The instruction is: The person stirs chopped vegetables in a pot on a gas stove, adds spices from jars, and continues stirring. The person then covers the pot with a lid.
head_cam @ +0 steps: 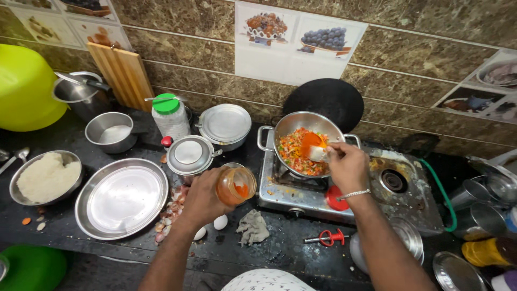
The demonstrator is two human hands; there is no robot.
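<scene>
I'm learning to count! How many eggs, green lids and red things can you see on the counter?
Eggs: 2
Green lids: 1
Red things: 3, the lighter, the round lid, the small cap
Total: 6

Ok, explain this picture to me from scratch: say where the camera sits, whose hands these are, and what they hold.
There is one picture, taken by a camera worn on a person's head, looking down at a dark kitchen counter. Both bare hands belong to that person. The left hand holds an open, tilted jar of orange-red powder. The right hand holds a spoon heaped with that powder over a steel pan of chopped vegetables on a two-burner stove. To the left lie an empty steel plate, a bowl of white grains and two eggs.
</scene>
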